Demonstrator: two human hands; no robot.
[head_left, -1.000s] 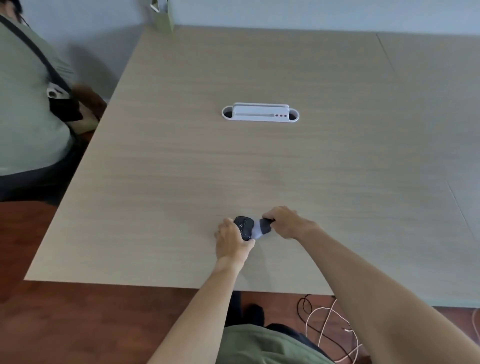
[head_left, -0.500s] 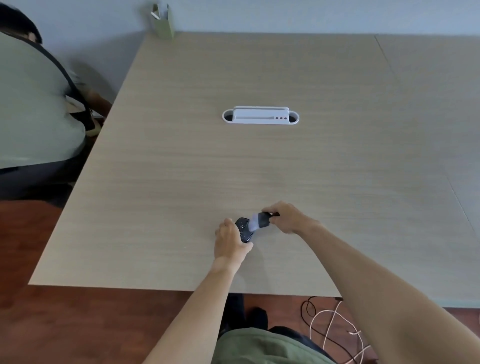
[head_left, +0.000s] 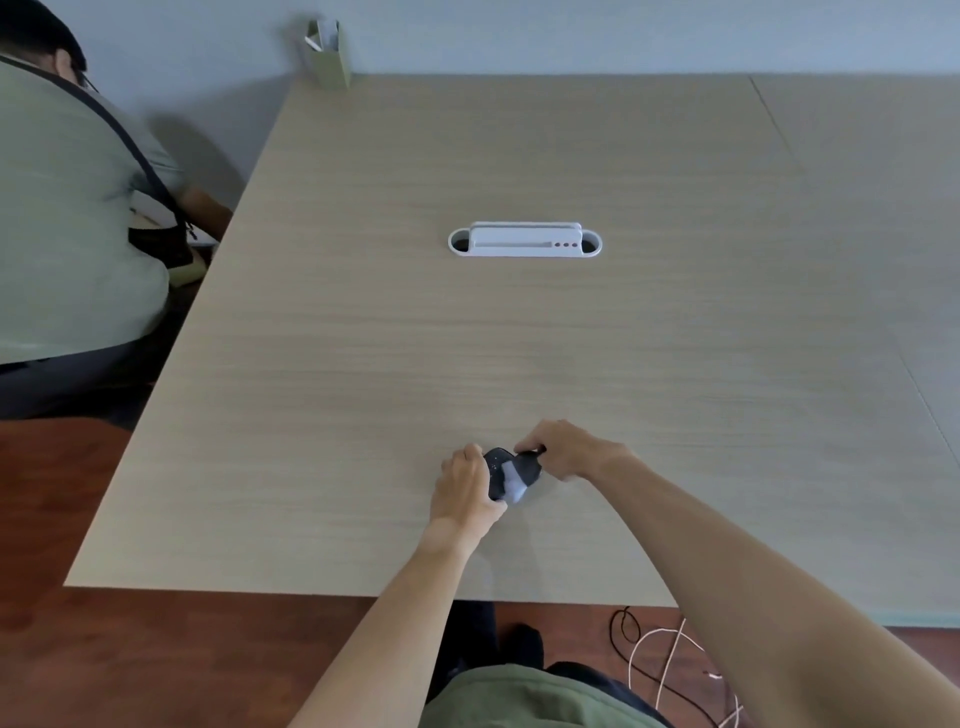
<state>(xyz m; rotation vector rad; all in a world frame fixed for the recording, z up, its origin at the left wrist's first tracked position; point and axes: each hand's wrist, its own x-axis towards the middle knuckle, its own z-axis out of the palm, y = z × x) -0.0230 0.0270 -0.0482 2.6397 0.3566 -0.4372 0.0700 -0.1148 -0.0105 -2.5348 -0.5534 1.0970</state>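
A small black remote-like device with buttons lies near the front of the light wooden table. My left hand grips its left end. My right hand pinches a dark piece with a pale grey-white face against the device's right side. What that piece is, I cannot tell. Fingers hide most of both items.
A white oval cable port sits in the table's middle. A pale green holder stands at the far left corner. A person in a green shirt sits at the left. Cables lie on the floor under the front edge.
My right hand has shifted the dark and pale piece slightly down and toward my left hand over the device. The person at the left has moved a little.
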